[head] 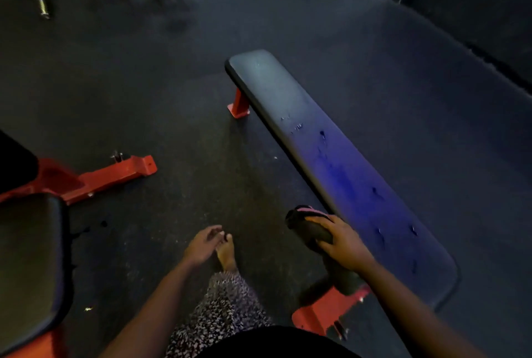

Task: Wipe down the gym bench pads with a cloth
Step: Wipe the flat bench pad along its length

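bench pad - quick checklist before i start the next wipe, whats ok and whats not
1. Cloth in hand: ok. The right hand grips the dark cloth, fingers curled over it.
2. Cloth against the bench pad: cannot tell. It sits at the pad's near left edge, but whether it touches is unclear.
3. Pad top clean: not ok. Wet spots dot the middle and near part.
4. Left hand free to steady: ok. It is relaxed, holds nothing and hangs over the floor.
5. Bare foot away from the red bench foot: ok. They are apart.
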{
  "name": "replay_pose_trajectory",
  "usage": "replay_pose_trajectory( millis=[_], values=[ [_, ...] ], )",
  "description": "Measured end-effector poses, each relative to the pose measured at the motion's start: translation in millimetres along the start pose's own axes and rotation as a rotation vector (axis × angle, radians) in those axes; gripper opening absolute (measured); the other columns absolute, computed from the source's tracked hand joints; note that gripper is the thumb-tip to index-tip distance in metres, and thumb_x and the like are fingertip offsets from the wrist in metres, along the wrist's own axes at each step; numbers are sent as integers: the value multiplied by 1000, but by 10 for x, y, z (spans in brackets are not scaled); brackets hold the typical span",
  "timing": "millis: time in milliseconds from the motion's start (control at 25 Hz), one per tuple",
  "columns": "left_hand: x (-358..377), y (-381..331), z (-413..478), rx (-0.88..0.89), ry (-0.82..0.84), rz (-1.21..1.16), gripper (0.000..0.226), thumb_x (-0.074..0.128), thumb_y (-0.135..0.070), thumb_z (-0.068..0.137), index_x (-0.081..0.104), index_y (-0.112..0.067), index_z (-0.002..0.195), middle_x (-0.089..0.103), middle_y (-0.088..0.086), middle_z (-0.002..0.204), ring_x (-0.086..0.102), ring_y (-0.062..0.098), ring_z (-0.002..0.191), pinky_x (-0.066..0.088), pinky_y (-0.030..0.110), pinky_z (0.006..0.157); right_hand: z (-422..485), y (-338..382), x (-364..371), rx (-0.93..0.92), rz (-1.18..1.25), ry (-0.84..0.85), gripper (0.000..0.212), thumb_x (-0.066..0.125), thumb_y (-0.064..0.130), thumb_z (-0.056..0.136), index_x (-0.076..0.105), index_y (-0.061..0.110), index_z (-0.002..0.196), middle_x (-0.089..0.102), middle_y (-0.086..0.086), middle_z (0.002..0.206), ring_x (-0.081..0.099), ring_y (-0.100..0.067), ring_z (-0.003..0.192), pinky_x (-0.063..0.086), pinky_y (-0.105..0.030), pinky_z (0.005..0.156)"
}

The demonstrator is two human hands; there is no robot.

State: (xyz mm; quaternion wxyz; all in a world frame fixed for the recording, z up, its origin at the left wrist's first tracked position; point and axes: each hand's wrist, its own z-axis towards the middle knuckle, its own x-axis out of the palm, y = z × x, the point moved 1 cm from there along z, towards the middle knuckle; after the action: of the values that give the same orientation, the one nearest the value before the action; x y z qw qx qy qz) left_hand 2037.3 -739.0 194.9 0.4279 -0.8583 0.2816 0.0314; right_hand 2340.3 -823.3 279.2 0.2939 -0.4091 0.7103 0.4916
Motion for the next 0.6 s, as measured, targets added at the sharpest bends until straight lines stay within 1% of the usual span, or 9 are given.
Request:
replay_pose_trajectory(
  millis=[80, 120, 200, 280, 320, 480, 600],
  values=[
    [-276, -208, 368, -77, -55, -106, 34, 49, -18, 95, 52, -5, 127, 53, 13, 130, 48, 26, 122, 35, 25, 94, 611, 261, -314, -47, 37, -7, 52, 56, 22, 90, 37, 37, 135, 39, 5, 135, 39, -4, 113, 33, -21, 97],
    [-432, -342, 566, -104, -100, -167, 35, 49, -21, 95, 51, -8, 128, 52, 12, 133, 47, 26, 124, 35, 28, 96, 965, 381, -479, -77, 39, -6, 52, 56, 23, 90, 37, 38, 135, 40, 5, 134, 39, -4, 112, 33, -21, 97],
    [-705, -658, 1032, -111, -164, -276, 39, 48, -26, 95, 48, -11, 131, 50, 9, 136, 46, 25, 125, 34, 28, 95, 1698, 576, -805, -122, 25, -12, 53, 57, 22, 89, 37, 38, 135, 42, 3, 134, 42, -8, 115, 36, -24, 97],
    [-898, -1055, 1484, -94, -217, -328, 42, 47, -27, 96, 44, -13, 135, 48, 5, 135, 45, 24, 126, 33, 27, 93, 2374, 717, -1078, -149, -6, -52, 55, 59, 20, 88, 38, 36, 136, 43, -1, 135, 44, -16, 119, 38, -28, 98],
    [-946, -1270, 1667, -90, -238, -365, 44, 46, -29, 96, 42, -14, 137, 47, 6, 137, 44, 24, 127, 33, 28, 94, 2647, 776, -1192, -161, -23, -71, 56, 59, 20, 87, 38, 36, 137, 44, -2, 135, 45, -18, 119, 39, -30, 98],
    [-973, -2078, 2372, -50, -253, -497, 48, 42, -31, 97, 35, -13, 141, 42, 10, 143, 40, 24, 131, 30, 29, 99, 3561, 829, -1512, -172, -94, -61, 59, 59, 21, 86, 37, 38, 137, 44, -2, 135, 47, -21, 119, 39, -29, 94],
    [-960, -2668, 3016, -28, -219, -557, 48, 39, -33, 98, 33, -15, 142, 39, 8, 145, 37, 23, 133, 29, 28, 97, 4378, 739, -1712, -205, -116, -28, 59, 61, 18, 84, 41, 36, 136, 47, -4, 134, 49, -24, 118, 41, -34, 95]
  ],
)
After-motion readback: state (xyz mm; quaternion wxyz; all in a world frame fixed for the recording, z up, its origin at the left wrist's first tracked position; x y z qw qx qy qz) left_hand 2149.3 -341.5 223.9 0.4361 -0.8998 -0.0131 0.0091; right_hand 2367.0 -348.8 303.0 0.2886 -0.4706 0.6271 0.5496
